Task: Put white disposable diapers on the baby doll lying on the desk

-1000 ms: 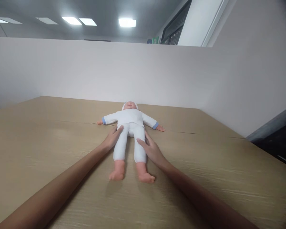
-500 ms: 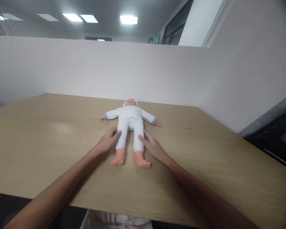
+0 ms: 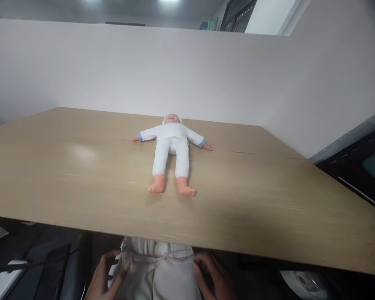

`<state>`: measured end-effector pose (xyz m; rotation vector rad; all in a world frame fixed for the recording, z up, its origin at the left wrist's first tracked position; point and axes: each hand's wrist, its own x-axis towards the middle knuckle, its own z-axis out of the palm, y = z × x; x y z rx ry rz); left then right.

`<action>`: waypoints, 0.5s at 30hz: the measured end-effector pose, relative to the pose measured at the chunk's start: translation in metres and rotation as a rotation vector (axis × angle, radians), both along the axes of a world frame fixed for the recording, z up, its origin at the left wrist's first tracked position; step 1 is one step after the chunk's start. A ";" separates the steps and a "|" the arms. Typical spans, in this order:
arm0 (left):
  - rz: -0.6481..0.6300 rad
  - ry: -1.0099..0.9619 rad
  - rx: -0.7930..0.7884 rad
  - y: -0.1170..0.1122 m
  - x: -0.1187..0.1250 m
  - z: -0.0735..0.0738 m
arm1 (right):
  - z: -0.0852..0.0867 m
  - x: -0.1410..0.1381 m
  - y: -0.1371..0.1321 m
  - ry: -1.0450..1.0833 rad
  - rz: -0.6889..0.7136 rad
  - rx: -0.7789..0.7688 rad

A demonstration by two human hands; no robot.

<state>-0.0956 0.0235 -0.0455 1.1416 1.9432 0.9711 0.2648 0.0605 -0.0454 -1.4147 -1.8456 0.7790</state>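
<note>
A baby doll (image 3: 172,143) in a white outfit with blue cuffs lies on its back on the wooden table (image 3: 90,183). Its arms are spread and its bare feet point toward me. Both my hands are below the table's front edge, apart from the doll. My left hand (image 3: 108,275) is beside the left side of my cream trousers (image 3: 162,271), thumb and fingers apart. At the other side of the trousers is my right hand (image 3: 211,277), slightly blurred, its fingers curved with a gap to the thumb. I see nothing held in either hand.
A white partition wall (image 3: 137,71) stands behind the table. At the right is a dark object (image 3: 359,166) resembling a screen. Under the table at the left are a white item (image 3: 6,279) and dark shapes; a rounded pale object (image 3: 303,285) sits low at the right.
Both hands have let go of the doll's legs and drawn back to my lap, below the table edge. The doll lies in the same pose; my view has tilted down.
</note>
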 end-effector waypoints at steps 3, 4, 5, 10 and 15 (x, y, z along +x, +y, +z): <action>-0.097 0.000 -0.101 0.024 0.005 -0.020 | -0.033 -0.027 0.030 0.142 -0.194 -0.305; -0.134 -0.004 -0.105 0.032 0.006 -0.026 | -0.042 -0.034 0.040 0.182 -0.221 -0.377; -0.154 -0.017 -0.100 0.038 0.008 -0.031 | -0.050 -0.039 0.048 0.191 -0.226 -0.404; -0.128 -0.093 0.018 0.049 0.003 -0.044 | -0.071 -0.055 0.053 0.246 -0.113 -0.466; -0.118 -0.164 0.126 0.024 -0.001 0.001 | -0.032 -0.053 0.008 0.213 0.072 -0.482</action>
